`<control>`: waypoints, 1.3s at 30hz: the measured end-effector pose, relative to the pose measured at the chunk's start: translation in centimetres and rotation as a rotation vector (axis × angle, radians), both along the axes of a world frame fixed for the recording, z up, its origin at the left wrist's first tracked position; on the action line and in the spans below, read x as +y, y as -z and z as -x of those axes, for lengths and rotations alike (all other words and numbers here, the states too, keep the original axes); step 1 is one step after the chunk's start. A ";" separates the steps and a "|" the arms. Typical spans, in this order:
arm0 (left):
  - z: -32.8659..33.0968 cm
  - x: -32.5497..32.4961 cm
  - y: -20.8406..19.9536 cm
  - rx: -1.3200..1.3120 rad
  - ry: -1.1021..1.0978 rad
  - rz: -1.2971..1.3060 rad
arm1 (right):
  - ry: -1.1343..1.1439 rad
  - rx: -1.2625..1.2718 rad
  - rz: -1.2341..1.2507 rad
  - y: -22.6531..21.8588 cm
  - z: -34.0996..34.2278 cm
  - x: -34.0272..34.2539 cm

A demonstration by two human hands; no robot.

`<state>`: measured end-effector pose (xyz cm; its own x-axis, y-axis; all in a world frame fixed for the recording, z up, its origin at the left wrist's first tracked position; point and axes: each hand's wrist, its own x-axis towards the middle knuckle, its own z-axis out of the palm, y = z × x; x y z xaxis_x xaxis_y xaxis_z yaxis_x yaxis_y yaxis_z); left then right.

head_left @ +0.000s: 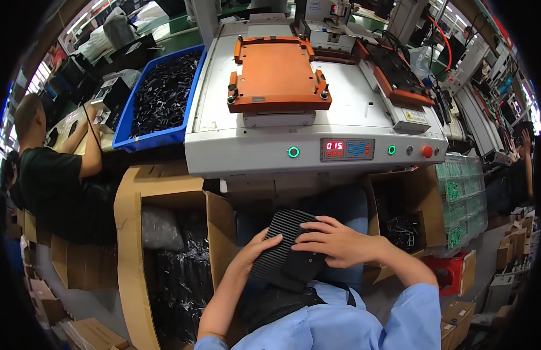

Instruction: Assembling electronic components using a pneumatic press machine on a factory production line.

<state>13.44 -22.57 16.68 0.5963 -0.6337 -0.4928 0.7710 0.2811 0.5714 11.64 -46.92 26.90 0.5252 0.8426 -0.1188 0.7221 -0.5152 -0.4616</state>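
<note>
Above my lap, a black flat part [276, 231] with a ribbed surface is tilted between my two hands. My left hand [253, 252] grips its left edge, the thumb lying across the ribs and the other fingers hidden beneath. On the right side, my right hand [335, 242] is closed over the part, its fingers bent across a smooth black section; the thumb is hidden. Beyond my hands, an orange fixture plate [275, 73] sits on a white machine [215, 137] with nothing lying on it.
A blue bin [120, 140] of small black parts stands left of the machine. Below it, a cardboard box [130, 251] holds plastic-wrapped pieces. Another open box [429, 201] of black parts stands at right, beside clear trays [464, 198] with green pieces. A co-worker [57, 169] sits at far left.
</note>
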 end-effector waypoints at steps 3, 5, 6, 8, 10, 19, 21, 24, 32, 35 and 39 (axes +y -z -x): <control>0.1 0.3 0.4 -0.014 -0.001 0.014 | -0.141 -0.016 0.046 1.5 -1.0 1.1; 0.1 0.6 0.7 -0.013 -0.009 0.020 | -0.179 -0.026 0.082 2.0 -1.1 1.3; 0.0 0.7 0.7 -0.010 -0.005 0.024 | -0.175 -0.027 0.072 2.1 -1.0 1.3; 0.0 0.7 0.3 0.022 -0.028 0.062 | -0.174 -0.027 0.063 2.6 -0.7 1.1; 0.1 0.5 0.4 0.054 -0.045 0.099 | -0.191 0.013 0.032 3.2 0.1 1.0; 0.5 0.6 3.0 0.376 -0.006 0.207 | -0.098 -0.386 -0.027 4.5 3.2 1.2; 0.2 0.9 4.6 0.345 0.054 0.311 | -0.038 -0.316 -0.139 3.2 3.0 1.5; 0.3 0.3 2.5 0.099 0.180 0.157 | 0.308 -0.033 -0.438 0.4 1.5 1.1; 0.0 0.3 1.7 -0.404 -0.154 -0.097 | 0.914 0.288 -0.836 -7.4 -1.7 0.0; 0.1 0.7 0.8 -0.434 -0.064 0.005 | 1.041 0.022 -1.042 -12.8 -6.7 -0.2; 0.2 -0.2 0.1 -0.389 -0.019 -0.022 | 0.997 -0.170 -1.037 -17.8 -17.4 -2.2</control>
<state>13.28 -22.78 16.63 0.7526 -0.6127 -0.2411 0.4904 0.2772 0.8263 29.04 -49.08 44.68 0.8792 -0.2083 0.4285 0.3527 -0.3202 -0.8792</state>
